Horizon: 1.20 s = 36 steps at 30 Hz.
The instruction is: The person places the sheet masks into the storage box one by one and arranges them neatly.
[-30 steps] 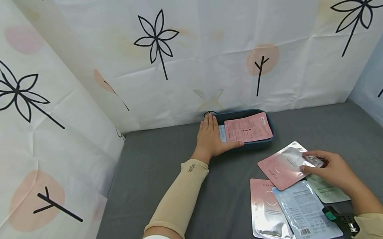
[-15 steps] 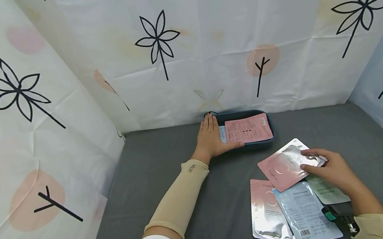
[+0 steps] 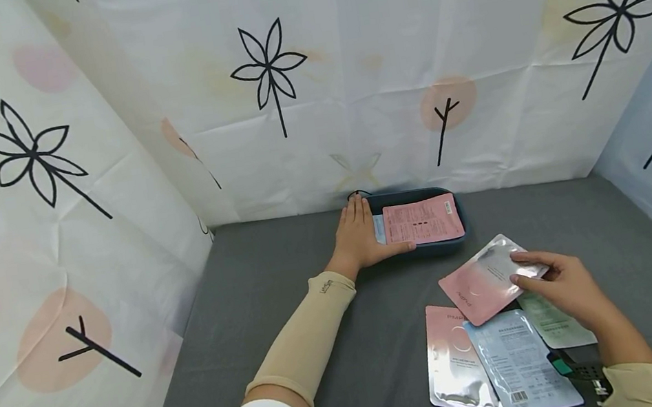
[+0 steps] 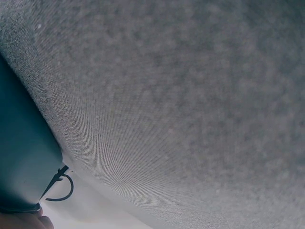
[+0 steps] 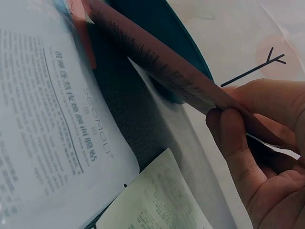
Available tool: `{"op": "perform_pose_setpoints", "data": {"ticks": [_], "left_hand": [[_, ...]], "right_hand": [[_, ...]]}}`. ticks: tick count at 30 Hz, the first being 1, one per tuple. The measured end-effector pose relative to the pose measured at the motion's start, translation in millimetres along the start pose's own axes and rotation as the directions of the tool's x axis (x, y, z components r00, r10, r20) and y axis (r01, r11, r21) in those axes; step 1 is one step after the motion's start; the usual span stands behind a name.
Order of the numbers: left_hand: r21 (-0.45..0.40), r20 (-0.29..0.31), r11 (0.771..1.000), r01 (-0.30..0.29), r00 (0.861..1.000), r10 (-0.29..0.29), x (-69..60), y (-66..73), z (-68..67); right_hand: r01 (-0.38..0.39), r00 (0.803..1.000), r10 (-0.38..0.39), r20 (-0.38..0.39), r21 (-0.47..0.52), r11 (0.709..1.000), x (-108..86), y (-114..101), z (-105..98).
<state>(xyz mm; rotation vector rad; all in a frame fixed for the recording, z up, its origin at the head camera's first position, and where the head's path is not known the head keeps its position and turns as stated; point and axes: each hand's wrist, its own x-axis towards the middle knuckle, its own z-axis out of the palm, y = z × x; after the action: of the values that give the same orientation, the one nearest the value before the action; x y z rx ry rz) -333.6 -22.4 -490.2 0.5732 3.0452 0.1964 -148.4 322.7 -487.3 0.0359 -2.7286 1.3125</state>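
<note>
My right hand point(image 3: 571, 284) pinches the edge of a pink-and-silver sheet mask packet point(image 3: 481, 286) between thumb and fingers. It is held tilted above the other packets; the right wrist view shows its printed pink back point(image 5: 152, 62). Below lie a second pink-and-silver packet point(image 3: 458, 366), a light blue packet point(image 3: 524, 363) and a green packet point(image 3: 558, 320), partly overlapping. My left hand point(image 3: 358, 237) rests on the left end of a dark blue bin point(image 3: 462, 240), fingers straight, thumb along its front side. Inside the bin lie a pink packet point(image 3: 422, 221) and part of a light blue one point(image 3: 379, 229).
The bin stands at the back of a grey cloth-covered table point(image 3: 284, 265), against a white patterned curtain point(image 3: 352, 123). More curtain hangs at the left and right sides. A thin dark cord point(image 4: 66, 188) shows by the bin's end in the left wrist view.
The packet in my right hand has risen slightly and tilted a little. My left hand and the bin have kept their places.
</note>
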Motion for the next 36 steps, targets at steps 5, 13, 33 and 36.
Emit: {"op": "perform_pose_setpoints", "data": {"ticks": [5,13,33,36], "left_hand": [[-0.005,-0.014,1.0,-0.001,1.0,0.001,-0.5,0.4,0.0],[-0.003,-0.072,1.0,-0.002,0.997,0.001,-8.4,3.1,-3.0],[0.008,-0.069,1.0,-0.004,0.998,0.005,-5.9,1.8,-0.1],[0.007,-0.068,1.0,-0.007,0.998,0.007,-6.4,2.2,-1.4]], "right_hand": [[0.002,1.0,-0.002,-0.017,-0.008,1.0,-0.8,-5,-2],[0.017,0.998,-0.018,-0.056,-0.003,1.0,-3.6,-12,-8],[0.02,0.967,-0.012,-0.256,0.029,0.999,7.0,-35,-24],[-0.016,0.959,0.024,-0.283,0.033,0.999,10.9,-40,-24]]}}
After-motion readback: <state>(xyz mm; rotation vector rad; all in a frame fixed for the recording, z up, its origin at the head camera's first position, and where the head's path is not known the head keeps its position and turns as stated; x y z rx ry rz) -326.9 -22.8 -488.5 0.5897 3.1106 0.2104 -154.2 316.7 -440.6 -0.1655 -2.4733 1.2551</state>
